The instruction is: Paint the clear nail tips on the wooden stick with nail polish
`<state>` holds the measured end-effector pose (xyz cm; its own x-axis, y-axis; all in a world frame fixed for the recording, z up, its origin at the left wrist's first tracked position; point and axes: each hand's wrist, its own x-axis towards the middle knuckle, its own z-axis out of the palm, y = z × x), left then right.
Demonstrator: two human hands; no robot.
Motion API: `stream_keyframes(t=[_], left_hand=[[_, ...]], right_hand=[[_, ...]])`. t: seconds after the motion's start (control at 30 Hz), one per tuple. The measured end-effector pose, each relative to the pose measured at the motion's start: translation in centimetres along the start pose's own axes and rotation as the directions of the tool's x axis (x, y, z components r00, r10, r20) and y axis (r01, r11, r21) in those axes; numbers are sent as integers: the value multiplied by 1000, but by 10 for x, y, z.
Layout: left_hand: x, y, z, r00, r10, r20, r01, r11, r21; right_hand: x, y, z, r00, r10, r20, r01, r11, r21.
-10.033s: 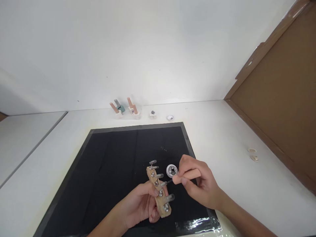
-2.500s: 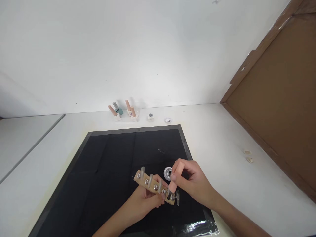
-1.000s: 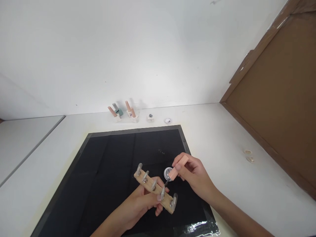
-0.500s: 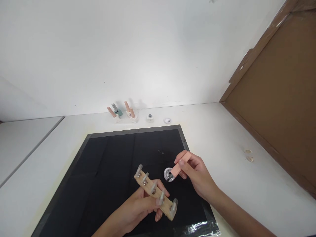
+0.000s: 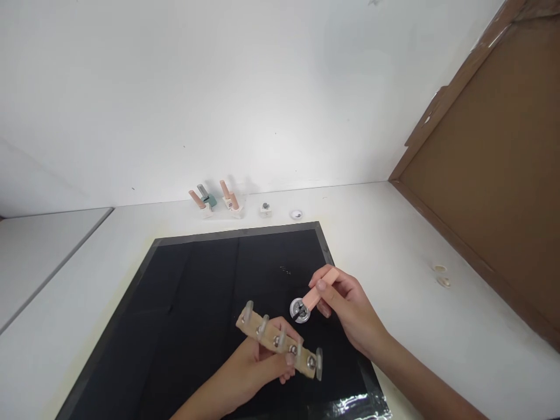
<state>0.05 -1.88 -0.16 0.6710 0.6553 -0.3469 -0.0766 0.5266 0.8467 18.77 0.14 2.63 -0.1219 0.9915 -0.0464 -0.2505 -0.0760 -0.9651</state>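
Note:
My left hand (image 5: 256, 367) grips a small wooden strip (image 5: 275, 343) that carries several clear nail tips on metal studs, held above the black mat (image 5: 196, 303). My right hand (image 5: 350, 309) pinches a peach-coloured brush cap (image 5: 318, 290), and its brush end points down into a small round silver pot (image 5: 300, 310) standing on the mat. The pot sits just right of the strip's far end.
Along the wall stand several small polish bottles with peach and grey caps (image 5: 214, 201), a tiny pot (image 5: 265, 209) and a white lid (image 5: 297, 214). Two small rings (image 5: 441, 275) lie on the white table at right. A brown board (image 5: 490, 169) leans at right.
My right hand lifted the brush from the nail tips and moved it back to the silver pot. My left hand has turned the wooden strip flatter, towards level.

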Motion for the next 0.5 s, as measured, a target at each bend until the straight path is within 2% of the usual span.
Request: stream_keyframes(t=[0.13,0.27,0.5], left_hand=[[1,0,2,1000,20,-7,-19,996,88],[1,4,4,998,43,-39,-40,997,72],[1,11,4,997,61,-56,-56,995,80]], right_hand=[[-3,-1,-1,995,-89,51,90,996,-17],[-4,-5,-3,986,-133,97,135,991,-14],[-8,-18,0,948,-194,254,238,959,-156]])
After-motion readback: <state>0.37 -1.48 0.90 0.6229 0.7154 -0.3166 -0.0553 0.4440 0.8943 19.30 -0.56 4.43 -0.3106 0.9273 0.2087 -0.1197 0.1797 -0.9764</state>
